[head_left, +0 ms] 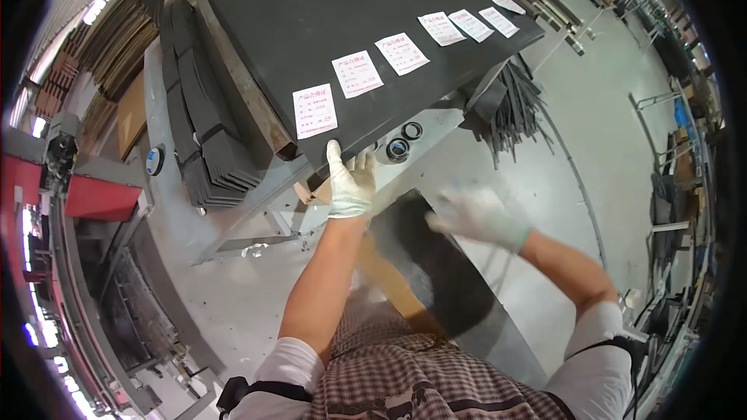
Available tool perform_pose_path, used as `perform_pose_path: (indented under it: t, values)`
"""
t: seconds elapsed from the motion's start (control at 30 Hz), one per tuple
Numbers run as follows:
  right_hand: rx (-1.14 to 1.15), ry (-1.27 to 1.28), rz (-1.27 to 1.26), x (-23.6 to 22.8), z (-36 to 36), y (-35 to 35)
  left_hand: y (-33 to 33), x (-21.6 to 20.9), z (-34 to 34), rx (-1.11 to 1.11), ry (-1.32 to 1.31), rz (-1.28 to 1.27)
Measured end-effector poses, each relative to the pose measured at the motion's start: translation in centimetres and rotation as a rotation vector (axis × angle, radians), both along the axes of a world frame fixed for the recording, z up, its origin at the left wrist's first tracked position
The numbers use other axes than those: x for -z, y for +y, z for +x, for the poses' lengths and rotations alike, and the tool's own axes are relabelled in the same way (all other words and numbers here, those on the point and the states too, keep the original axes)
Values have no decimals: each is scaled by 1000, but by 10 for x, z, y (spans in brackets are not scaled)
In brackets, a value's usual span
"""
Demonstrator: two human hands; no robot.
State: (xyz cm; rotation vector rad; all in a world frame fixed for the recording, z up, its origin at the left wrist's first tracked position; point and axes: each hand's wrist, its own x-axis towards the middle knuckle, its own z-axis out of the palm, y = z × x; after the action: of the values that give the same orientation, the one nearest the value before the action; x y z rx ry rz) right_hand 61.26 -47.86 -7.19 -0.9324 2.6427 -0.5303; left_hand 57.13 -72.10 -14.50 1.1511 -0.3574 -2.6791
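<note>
A large black sheet [342, 8] lies on the table in front of me, with white paper labels [314, 111] printed in red spread along its near edge. My left hand [352, 187], in a white glove, is at the sheet's near left corner. Its thumb rests on top, just below the nearest label, and the other fingers reach to the underside of the edge, their tips partly hidden. My right hand [478, 216], also gloved, is off to the right, away from the sheet and over the floor. Motion smears its fingers, so what it may hold cannot be made out.
Stacked dark strips [206, 120] stand left of the sheet, beside a round tape measure [155, 161]. Black tape rolls [398, 149] sit on a ledge under the near edge. Thin black strips [513, 109] hang at the right. A dark mat [455, 280] lies on the floor below.
</note>
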Motion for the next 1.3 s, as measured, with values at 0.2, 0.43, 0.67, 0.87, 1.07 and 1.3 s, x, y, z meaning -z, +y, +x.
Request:
perform_pose_path:
  t: [0.2, 0.43, 0.67, 0.87, 1.07, 1.3]
  values:
    - [-105, 448, -212, -21, -148, -128, 16, -3, -10, -42, -127, -193]
    - [-167, 311, 55, -17, -160, -148, 52, -18, 63, 87, -49, -209]
    - [-160, 322, 111, -31, -161, -164, 57, -42, 165, 633, 44, 116]
    - [-140, 218, 232, -50, -150, -149, -1, -92, 115, 699, 616, -2125]
    - [27, 388, -476, -61, -94, -124, -43, -49, 67, 597, 539, -2293]
    - [-90, -527, -321, -99, -39, -96, -37, -85, 89, 492, 381, -1659]
